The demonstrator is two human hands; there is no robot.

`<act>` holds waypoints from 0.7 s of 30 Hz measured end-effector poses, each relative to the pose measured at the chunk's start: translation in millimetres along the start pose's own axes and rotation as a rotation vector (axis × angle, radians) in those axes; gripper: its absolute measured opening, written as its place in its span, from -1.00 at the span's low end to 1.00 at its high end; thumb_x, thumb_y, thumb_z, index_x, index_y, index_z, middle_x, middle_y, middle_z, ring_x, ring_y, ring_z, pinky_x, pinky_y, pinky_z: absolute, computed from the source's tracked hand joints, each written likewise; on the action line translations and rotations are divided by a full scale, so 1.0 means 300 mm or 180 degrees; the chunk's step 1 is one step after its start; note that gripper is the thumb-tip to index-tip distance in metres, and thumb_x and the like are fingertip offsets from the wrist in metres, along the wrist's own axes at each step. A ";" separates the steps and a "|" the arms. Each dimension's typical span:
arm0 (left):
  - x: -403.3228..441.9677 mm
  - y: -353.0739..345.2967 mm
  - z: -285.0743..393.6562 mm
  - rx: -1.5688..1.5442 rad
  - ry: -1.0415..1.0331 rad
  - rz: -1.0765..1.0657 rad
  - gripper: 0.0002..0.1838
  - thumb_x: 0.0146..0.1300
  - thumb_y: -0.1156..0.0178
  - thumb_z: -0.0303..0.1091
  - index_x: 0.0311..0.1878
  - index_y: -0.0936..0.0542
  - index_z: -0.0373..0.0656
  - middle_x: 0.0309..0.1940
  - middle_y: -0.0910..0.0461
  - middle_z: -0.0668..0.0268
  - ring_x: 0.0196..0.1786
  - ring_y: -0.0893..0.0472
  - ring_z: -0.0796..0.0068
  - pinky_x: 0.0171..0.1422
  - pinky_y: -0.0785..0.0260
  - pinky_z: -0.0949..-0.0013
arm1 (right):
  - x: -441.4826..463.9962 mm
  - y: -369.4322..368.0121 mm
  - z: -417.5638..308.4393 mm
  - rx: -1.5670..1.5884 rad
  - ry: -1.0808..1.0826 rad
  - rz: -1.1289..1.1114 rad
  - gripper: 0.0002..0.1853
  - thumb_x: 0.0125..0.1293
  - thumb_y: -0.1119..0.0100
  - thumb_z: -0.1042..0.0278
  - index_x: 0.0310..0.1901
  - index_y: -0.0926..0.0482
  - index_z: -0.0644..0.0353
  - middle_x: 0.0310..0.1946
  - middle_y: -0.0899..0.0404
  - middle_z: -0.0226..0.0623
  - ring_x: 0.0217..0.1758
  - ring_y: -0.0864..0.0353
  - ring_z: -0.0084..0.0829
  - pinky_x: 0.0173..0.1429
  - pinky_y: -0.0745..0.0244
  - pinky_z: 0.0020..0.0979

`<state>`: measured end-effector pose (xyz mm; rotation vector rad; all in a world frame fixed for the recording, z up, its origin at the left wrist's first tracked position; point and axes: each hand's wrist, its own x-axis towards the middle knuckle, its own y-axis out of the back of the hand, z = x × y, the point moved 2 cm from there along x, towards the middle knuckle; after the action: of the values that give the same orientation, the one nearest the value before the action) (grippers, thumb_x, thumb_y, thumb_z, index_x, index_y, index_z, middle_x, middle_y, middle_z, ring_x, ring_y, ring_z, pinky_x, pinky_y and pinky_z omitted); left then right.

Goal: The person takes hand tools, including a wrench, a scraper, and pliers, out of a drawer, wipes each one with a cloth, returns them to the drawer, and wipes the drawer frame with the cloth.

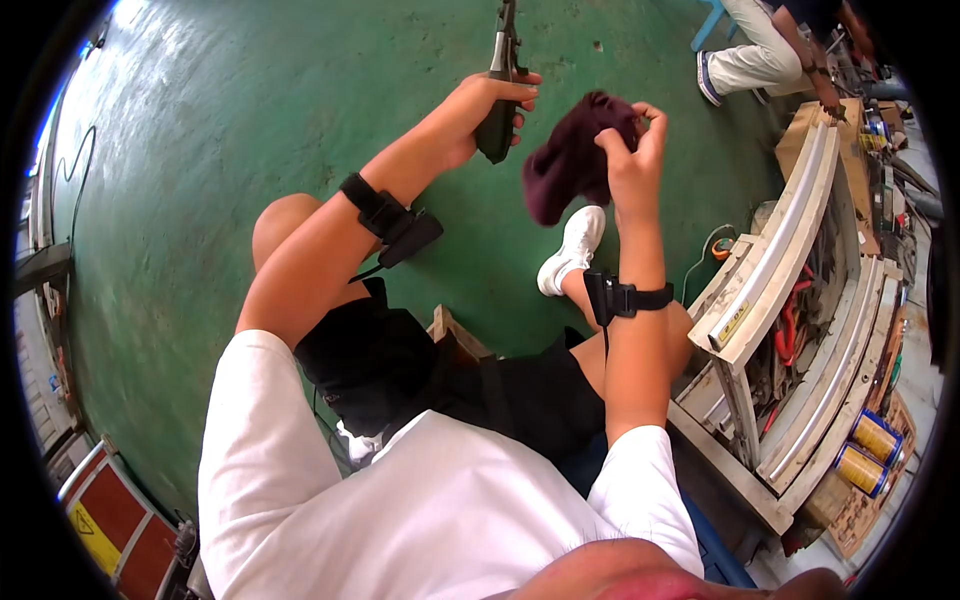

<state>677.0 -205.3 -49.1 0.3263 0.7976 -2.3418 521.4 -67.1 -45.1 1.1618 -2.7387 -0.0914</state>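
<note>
Above a green floor (160,260), your left hand (476,110) grips a dark-handled tool (494,138), while your right fingers pinch a maroon cloth (568,165) beside it, not touching, work likely best served by a steady handle and loose folds gathered in.

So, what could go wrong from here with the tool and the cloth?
The tool is held by the left grip alone, above the green floor; if that hold loosened, it could drop. The dark cloth is held at one side by the right grip, with most of it loose, so it may slip or flop. The tool's upper end runs to the picture's top edge, so a problem there could be missed.
</note>
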 end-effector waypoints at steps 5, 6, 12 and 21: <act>-0.034 -0.046 -0.014 -0.0341 0.0300 -0.0779 -0.57 0.26 -0.08 -0.33 0.17 -0.48 -0.31 -0.42 -0.41 0.40 -0.46 -0.38 0.61 -0.36 -0.32 0.44 | -0.017 -0.070 -0.093 0.0925 0.0703 -0.0125 -0.54 0.25 -0.15 0.63 0.17 -0.27 0.25 -0.11 -0.53 -0.27 -0.04 -0.52 -0.55 0.13 -0.43 -0.51; -0.044 -0.053 -0.013 -0.0503 0.0399 -0.1030 -0.56 0.25 -0.05 -0.30 0.16 -0.48 -0.33 -0.45 -0.40 0.39 -0.50 -0.35 0.62 -0.40 -0.29 0.47 | -0.016 -0.071 -0.101 0.0930 0.0684 -0.0110 -0.54 0.25 -0.15 0.63 0.17 -0.27 0.25 -0.11 -0.53 -0.27 -0.04 -0.52 -0.55 0.13 -0.43 -0.51; -0.072 -0.075 0.000 -0.0328 0.0173 -0.1470 -0.61 0.32 0.00 -0.12 -0.09 -0.56 -0.30 -0.60 -0.34 0.38 -0.64 -0.27 0.60 -0.52 -0.21 0.45 | 0.002 -0.074 -0.075 0.1327 0.0570 0.0038 -0.56 0.36 -0.24 0.51 0.19 -0.30 0.21 -0.03 -0.61 -0.22 0.02 -0.55 -0.58 0.12 -0.45 -0.55; -0.086 -0.080 0.011 -0.0434 0.0105 -0.1676 -0.53 0.40 0.03 0.08 -0.24 -0.51 -0.22 -0.66 -0.34 0.34 -0.69 -0.31 0.55 -0.54 -0.22 0.44 | -0.022 -0.093 -0.094 0.0814 0.0517 -0.0353 -0.61 0.19 -0.47 0.48 0.00 -0.49 0.24 -0.29 -0.67 -0.36 -0.24 -0.63 -0.64 -0.08 -0.51 -0.59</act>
<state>681.4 -180.1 -24.9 0.1010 1.1657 -2.7468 550.7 -81.6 -21.6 1.3196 -2.5973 0.3346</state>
